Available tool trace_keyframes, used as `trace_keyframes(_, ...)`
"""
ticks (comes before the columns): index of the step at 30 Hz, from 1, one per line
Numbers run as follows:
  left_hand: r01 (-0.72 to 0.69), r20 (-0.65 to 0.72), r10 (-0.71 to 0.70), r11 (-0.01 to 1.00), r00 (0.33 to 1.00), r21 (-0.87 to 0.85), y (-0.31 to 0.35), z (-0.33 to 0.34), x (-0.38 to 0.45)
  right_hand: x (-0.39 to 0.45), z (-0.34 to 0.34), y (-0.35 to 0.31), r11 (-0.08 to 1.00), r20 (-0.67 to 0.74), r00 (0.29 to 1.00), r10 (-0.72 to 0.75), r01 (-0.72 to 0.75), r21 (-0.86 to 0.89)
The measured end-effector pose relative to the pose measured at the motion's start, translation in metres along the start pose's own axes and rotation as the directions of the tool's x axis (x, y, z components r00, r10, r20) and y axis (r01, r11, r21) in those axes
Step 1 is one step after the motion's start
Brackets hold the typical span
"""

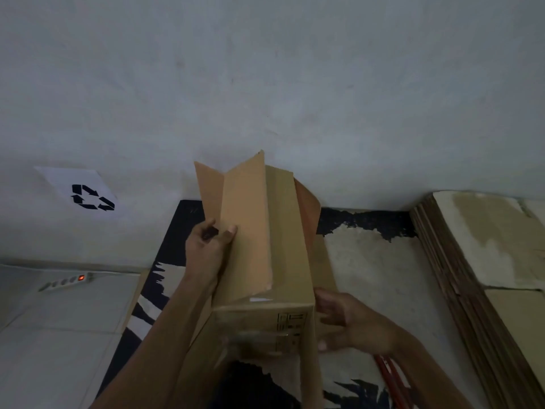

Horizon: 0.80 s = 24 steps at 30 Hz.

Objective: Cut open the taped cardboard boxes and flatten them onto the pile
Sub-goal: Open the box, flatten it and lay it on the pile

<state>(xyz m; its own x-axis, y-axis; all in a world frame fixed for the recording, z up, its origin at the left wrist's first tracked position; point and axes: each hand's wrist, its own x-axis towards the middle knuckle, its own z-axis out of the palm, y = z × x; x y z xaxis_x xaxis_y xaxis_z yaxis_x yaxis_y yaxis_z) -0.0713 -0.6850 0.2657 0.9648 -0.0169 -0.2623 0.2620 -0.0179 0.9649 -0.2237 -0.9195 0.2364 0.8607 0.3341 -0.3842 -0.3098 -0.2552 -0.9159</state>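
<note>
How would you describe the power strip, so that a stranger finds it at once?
Look along the grey wall to where it meets the pale floor at the left, below the white recycling sign. The power strip lies there, a pale bar of sockets. Its glowing red switch sets it apart.

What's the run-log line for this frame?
box: flaps open, not flat | left hand: grips flap plus dark object | right hand: open against box side | pile: right

Dim, flat indoor light, soft focus, wide-angle bending at edges
</note>
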Motion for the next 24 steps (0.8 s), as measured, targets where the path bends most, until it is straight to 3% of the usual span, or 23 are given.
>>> trace_keyframes(3,-0.08,0.065,0.074,0.991,0.995,0.104,0.013,-0.004,-0.015,0.01,0.025,0.01,0.974,-0.085,0.993,-0.082,0.098,0.202)
trace_keyframes(7,0.111,0.301,-0.123,0.992,0.946,0.057,0.028,-0.018,-0.036,0.025,0.044,0.018,0.953,-0.431,0.902,0.006,0.126,0.277)
trace_keyframes(9,0.076,0.347,-0.121,0.987,0.93,0.141,0.033,-0.022,-0.047,0.032,0.05,0.015,0.95,-0.51,0.86,0.004,0.156,0.27)
trace_keyframes(12,-0.018,0.349,-0.09,0.955,0.933,0.295,0.025,-0.025,-0.058,0.031,0.055,0.007,0.921,-0.472,0.881,0.025,0.163,0.353)
trace_keyframes(16,0.155,0.364,-0.192,0.979,0.911,0.13,0.025,-0.033,-0.066,0.017,0.058,0.008,0.915,-0.418,0.908,0.039,0.135,0.379)
trace_keyframes(18,0.087,0.358,-0.155,0.976,0.921,0.198,0.027,-0.034,-0.068,0.007,0.057,0.013,0.895,-0.387,0.921,0.046,0.134,0.426)
trace_keyframes(22,0.063,0.418,-0.196,0.948,0.887,0.311,0.031,-0.03,-0.084,-0.01,0.061,-0.001,0.79,-0.352,0.932,-0.08,0.275,0.548)
trace_keyframes(24,0.131,0.484,-0.21,0.973,0.849,0.191,0.032,-0.029,-0.087,-0.013,0.06,-0.012,0.731,-0.415,0.907,0.07,0.236,0.641)
